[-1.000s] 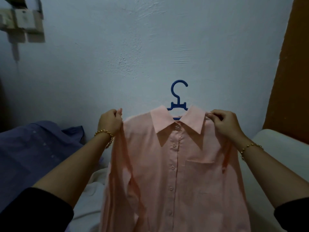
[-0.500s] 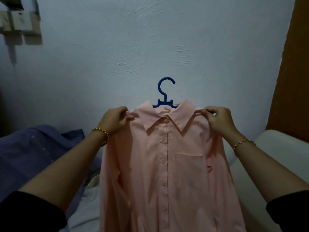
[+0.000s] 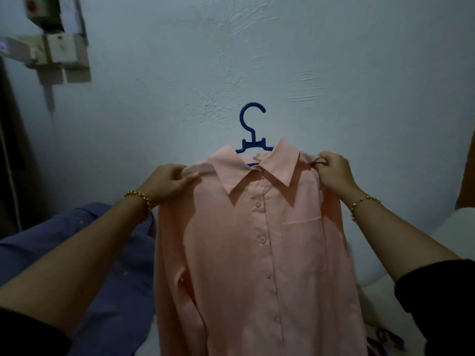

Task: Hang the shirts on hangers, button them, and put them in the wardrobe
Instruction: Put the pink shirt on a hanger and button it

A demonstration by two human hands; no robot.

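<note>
The buttoned peach shirt point(image 3: 259, 253) hangs on a blue hanger point(image 3: 253, 134) between both hands, left hand point(image 3: 168, 182) and right hand point(image 3: 334, 173) each pinching a shoulder with curled fingers.

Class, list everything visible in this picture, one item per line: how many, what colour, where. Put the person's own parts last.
pink shirt: one, pale pink, centre, held up on the hanger
hanger: one, blue, hook showing above the collar
blue shirt: one, blue-purple, lying lower left
padded surface: one, white, right
wall: one, pale blue-grey, behind everything
switch boxes: a cluster, off-white, upper left on the wall
brown panel: one, brown, right edge
purple item: one, purple, bottom right, unidentifiable
bracelets: two, gold, one per wrist
sleeves: two, black, bottom corners
left hand: one, grips the shirt's shoulder
right hand: one, pinches the other shoulder
</note>
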